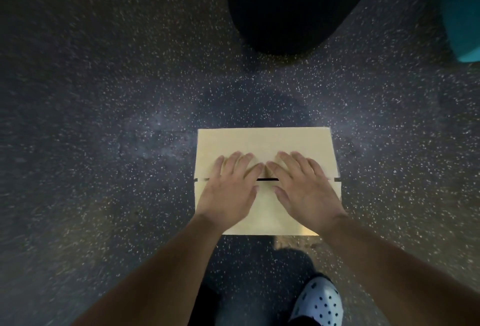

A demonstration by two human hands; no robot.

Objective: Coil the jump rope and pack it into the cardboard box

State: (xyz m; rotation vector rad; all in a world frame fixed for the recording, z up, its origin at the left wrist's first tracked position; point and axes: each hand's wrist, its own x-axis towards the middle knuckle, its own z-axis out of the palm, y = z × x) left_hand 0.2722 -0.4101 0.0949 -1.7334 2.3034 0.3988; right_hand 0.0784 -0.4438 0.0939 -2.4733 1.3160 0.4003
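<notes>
1. The speckled dark floor (104, 144) is filling the view on the left; it is carrying fine white flecks and is showing no other item on that side.
2. The left hand (228, 188) is lying flat and spread, palm down, on the cardboard box (262, 141). Its fingers are extending across the seam onto the far flap, and its thumb is pointing toward the centre. It is gripping nothing.
3. The cardboard box is sitting on the floor at the centre of the view, directly in front of the person. Both top flaps are folded down and are meeting along a horizontal seam (267, 179), where a narrow dark gap is showing between the two hands.
4. The jump rope is not showing anywhere in the view; whether it is lying inside the closed box cannot be told.
5. The right hand (304, 185) is lying flat and spread, palm down, on the same box, just beside the left hand. The index fingertips of both hands are nearly touching over the far flap. It is also gripping nothing.
6. A large black shape (285, 6) is standing on the floor beyond the box, well apart from it; what it is cannot be told.
7. A white perforated clog (320, 299) is resting on the floor below the box, near the right forearm.
8. A teal object (465, 14) is sitting at the far right edge, partly cut off.
</notes>
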